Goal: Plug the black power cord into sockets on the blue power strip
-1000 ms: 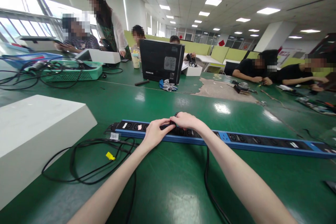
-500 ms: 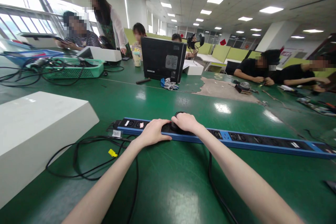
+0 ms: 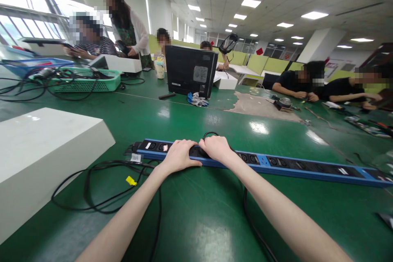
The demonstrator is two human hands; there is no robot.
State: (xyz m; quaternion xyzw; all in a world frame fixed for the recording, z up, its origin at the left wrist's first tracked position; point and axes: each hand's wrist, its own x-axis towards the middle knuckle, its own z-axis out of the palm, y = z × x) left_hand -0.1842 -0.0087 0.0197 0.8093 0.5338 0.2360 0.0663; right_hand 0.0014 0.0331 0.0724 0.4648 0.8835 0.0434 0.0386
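A long blue-and-black power strip (image 3: 287, 166) lies across the green table in front of me. My left hand (image 3: 178, 156) wraps round its left part, thumb along the near edge and fingers over the far side. Just to the right, my right hand (image 3: 215, 148) is closed on a black plug (image 3: 202, 152) at the strip's sockets. My fingers hide most of the plug, so how deep it sits cannot be seen. A black cord (image 3: 210, 133) loops up behind that hand, and a black cable (image 3: 248, 208) runs on the table beneath my right forearm.
Left of the strip are a coiled black cable (image 3: 87, 188) with a yellow tag (image 3: 131, 180) and a white box (image 3: 52, 139). Farther back stand a green basket (image 3: 101, 84), a black monitor (image 3: 187, 71) and gloves (image 3: 197, 99). Several people sit or stand around the table.
My right hand has dropped slightly and shifted a little left with the plug. My left hand stays on the strip. In the background, a person lifts a black headset-like object higher.
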